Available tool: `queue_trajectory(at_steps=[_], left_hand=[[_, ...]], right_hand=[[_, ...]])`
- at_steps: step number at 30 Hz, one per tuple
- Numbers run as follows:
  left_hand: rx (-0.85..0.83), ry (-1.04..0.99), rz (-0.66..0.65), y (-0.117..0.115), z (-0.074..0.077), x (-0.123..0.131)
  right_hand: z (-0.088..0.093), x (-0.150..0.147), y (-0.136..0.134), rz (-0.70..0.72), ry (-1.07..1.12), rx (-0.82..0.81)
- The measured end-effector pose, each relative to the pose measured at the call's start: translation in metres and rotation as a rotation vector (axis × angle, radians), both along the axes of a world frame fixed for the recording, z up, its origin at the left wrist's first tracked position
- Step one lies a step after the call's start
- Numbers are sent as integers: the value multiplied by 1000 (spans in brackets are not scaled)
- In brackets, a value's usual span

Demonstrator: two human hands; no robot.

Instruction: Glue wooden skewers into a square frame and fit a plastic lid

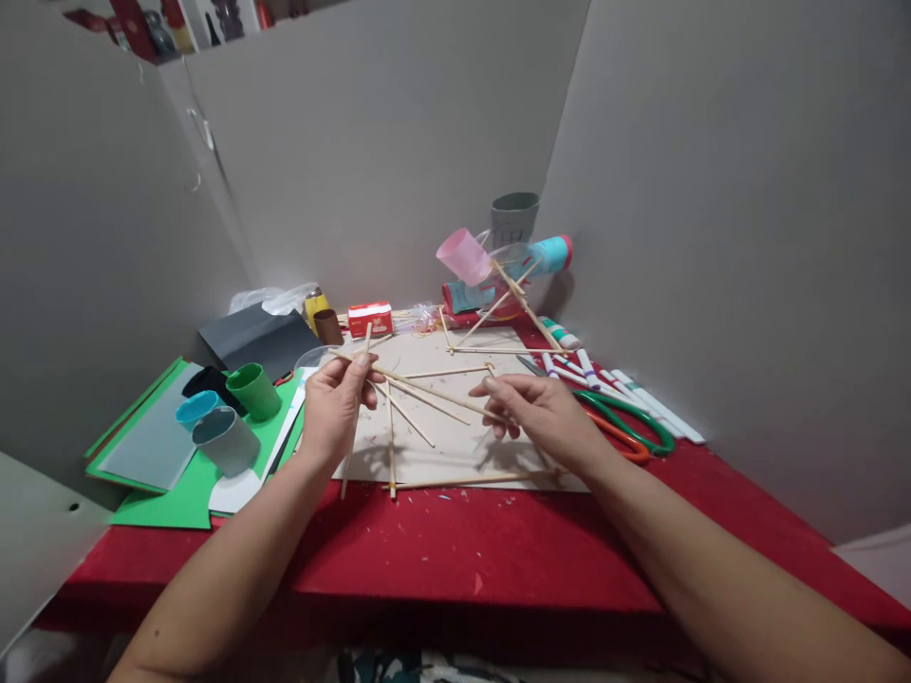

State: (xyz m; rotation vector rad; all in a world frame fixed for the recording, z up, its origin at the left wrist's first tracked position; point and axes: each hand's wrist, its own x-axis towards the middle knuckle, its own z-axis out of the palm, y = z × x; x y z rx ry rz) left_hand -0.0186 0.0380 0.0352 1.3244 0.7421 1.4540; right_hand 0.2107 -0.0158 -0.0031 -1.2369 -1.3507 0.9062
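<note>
My left hand pinches several thin wooden sticks where they cross. They fan out from its fingertips toward the right and downward. My right hand has its fingers closed at the far end of one long stick that spans both hands. Below them, more sticks form a square frame lying on a beige board, with small yellowish ties at the corners; my right hand hides part of it. Behind my hands stands a stick structure with a pink paper cup on it.
Coloured paper tubes, such as a green one, stand on green sheets at left. A red box sits at the back. Green-handled scissors, an orange-handled pair and markers lie at right on the red cloth. Grey walls surround the table.
</note>
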Motion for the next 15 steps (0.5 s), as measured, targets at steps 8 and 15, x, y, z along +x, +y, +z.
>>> queue_trajectory(at_steps=[8, 15], left_hand=[[68, 46, 26, -4, 9, 4], [-15, 32, -57, 2, 23, 19]], right_hand=[[6, 4, 3, -134, 14, 118], [4, 3, 1, -122, -177, 254]])
